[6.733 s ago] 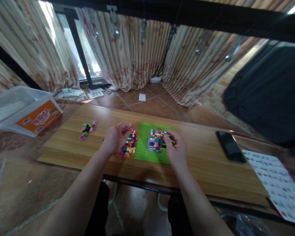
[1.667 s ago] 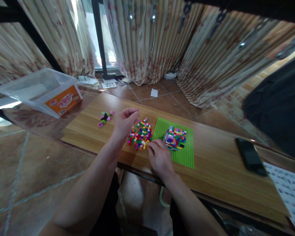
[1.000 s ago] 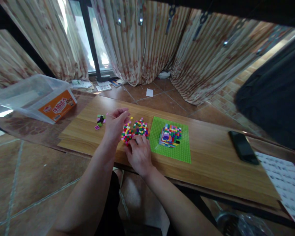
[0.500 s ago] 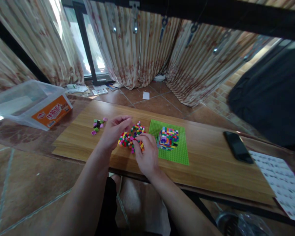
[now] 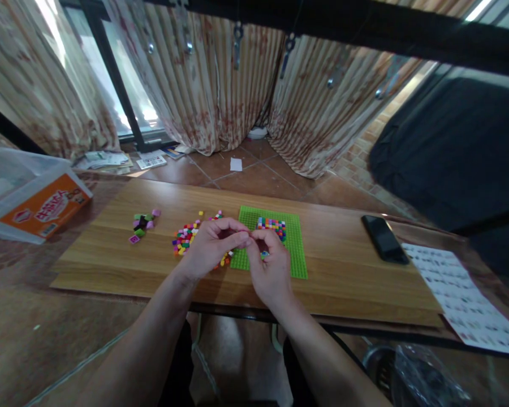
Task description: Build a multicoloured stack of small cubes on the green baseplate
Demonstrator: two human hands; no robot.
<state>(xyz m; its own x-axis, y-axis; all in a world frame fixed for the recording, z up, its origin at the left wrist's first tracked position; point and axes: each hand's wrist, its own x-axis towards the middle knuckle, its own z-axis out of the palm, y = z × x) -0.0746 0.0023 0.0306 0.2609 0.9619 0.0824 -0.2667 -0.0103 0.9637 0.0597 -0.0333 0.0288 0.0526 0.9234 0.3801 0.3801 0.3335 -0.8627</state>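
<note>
My left hand [image 5: 216, 243] and my right hand [image 5: 269, 263] meet fingertip to fingertip over the left part of a green baseplate [image 5: 296, 249]. Both are closed in a pinch; whatever is between the fingertips is too small and covered to make out. Behind my right hand, a block built from many-coloured small bricks [image 5: 274, 225] stands on the baseplate, its near part hidden. A loose pile of tiny coloured bricks [image 5: 183, 238] lies left of the baseplate, partly covered by my left hand. Farther left is a small group of pink, green and black bricks [image 5: 143, 223].
On the wooden table [image 5: 335, 282], a black phone [image 5: 384, 238] lies at the right beside a printed sheet [image 5: 462, 294]. A clear plastic box [image 5: 29, 195] with an orange label stands at the far left. Curtains [image 5: 220, 85] hang beyond the table.
My right hand has lifted from the loose bricks and come together with my left hand, which moved right. The camera view has turned somewhat to the right.
</note>
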